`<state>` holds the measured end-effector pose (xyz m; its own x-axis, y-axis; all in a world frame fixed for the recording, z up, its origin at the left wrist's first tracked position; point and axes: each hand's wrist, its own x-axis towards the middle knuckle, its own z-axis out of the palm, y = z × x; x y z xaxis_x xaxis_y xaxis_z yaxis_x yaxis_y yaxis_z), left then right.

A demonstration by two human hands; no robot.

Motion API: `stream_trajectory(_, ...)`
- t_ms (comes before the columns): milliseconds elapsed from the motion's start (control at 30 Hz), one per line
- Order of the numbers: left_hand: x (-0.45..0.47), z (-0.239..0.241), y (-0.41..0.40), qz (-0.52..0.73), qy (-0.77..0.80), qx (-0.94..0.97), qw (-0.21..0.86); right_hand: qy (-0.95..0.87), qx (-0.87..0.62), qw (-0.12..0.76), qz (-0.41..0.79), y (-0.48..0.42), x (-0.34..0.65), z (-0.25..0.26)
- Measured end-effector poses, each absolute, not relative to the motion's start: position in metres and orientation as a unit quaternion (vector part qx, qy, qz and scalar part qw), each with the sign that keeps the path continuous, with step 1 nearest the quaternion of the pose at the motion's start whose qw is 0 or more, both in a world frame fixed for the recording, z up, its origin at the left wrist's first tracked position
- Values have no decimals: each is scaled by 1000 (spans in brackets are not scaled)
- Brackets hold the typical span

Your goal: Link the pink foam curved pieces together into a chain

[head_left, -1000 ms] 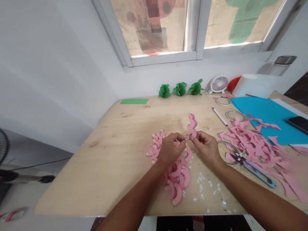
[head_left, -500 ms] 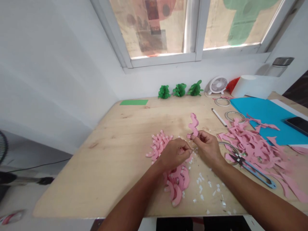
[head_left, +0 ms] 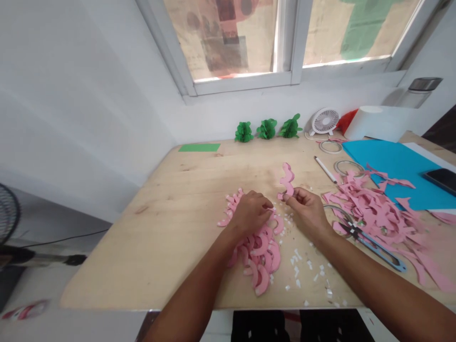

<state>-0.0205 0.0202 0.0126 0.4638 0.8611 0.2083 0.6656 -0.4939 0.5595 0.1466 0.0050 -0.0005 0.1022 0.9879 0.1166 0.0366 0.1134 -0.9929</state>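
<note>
My right hand (head_left: pixel 308 213) pinches the lower end of a wavy pink paper strip (head_left: pixel 287 179) that stands up above the wooden table (head_left: pixel 178 213). Beside it my left hand (head_left: pixel 251 213) is curled, fingers down, on a pile of curved pink paper pieces (head_left: pixel 261 256). Whether those fingers grip a piece is hidden. Small white paper bits (head_left: pixel 302 270) lie scattered just right of the pile.
Blue-handled scissors (head_left: pixel 374 244) and a heap of pink offcuts (head_left: pixel 377 213) lie to the right, by a blue sheet (head_left: pixel 392 166) and a phone (head_left: pixel 443 178). A pen (head_left: pixel 325 169), tape rings (head_left: pixel 347 167), a small fan (head_left: pixel 325 121), green paper balls (head_left: pixel 266 129) sit further back.
My left hand let go of the wavy strip and dropped onto the pink pile. My right hand kept the strip upright and barely shifted.
</note>
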Motion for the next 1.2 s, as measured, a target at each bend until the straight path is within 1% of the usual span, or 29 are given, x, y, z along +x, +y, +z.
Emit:
stream_trajectory(167,-21,5,21,208,489,839,112,-505,-501,547,442,5,146,-1)
stream_trajectory(267,-22,4,21,181,507,837,99,-509,-502,542,443,5,146,-1)
stream_trajectory(400,-21,4,21,175,511,830,140,-514,-504,538,439,5,146,-3)
stream_trajectory(667,-22,9,20,212,519,803,201,-522,-502,536,433,5,146,-6)
stream_trajectory(1000,-22,6,18,160,531,818,153,-519,-500,534,442,4,145,-6)
stream_trajectory(1100,-23,6,19,172,534,806,186,-524,-506,533,431,4,145,-6)
stream_trajectory(1200,-27,8,21,204,538,779,247,-527,-514,534,416,4,144,-6)
